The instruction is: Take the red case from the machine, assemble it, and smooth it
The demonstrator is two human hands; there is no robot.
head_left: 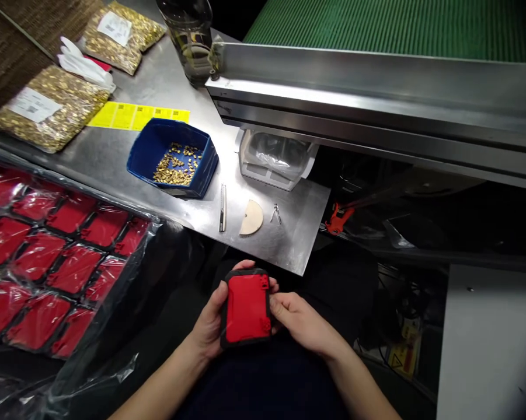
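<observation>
My left hand [210,326] is wrapped around the left side and underside of a red plastic case with a black rim [247,306], held above my lap. At the case's right edge, my right hand [303,322] is closed, thumb and fingers pinching the side between two small red latch-like parts; its fingertips are partly hidden. Beyond my hands on the metal table [284,245] lie a utility knife [223,209], a pale half-round disc [251,218] and a small metal clip-like piece [275,213]. A blue bin [205,169] holds many small brass pieces.
Similar red cases [72,265] fill a plastic-lined box at left. Bags of brass pieces [52,116], a white glove [81,63], yellow labels [131,116] and a dark bottle [190,41] lie farther back. A metal-edged green conveyor [376,29] overhangs a grey tray [265,175].
</observation>
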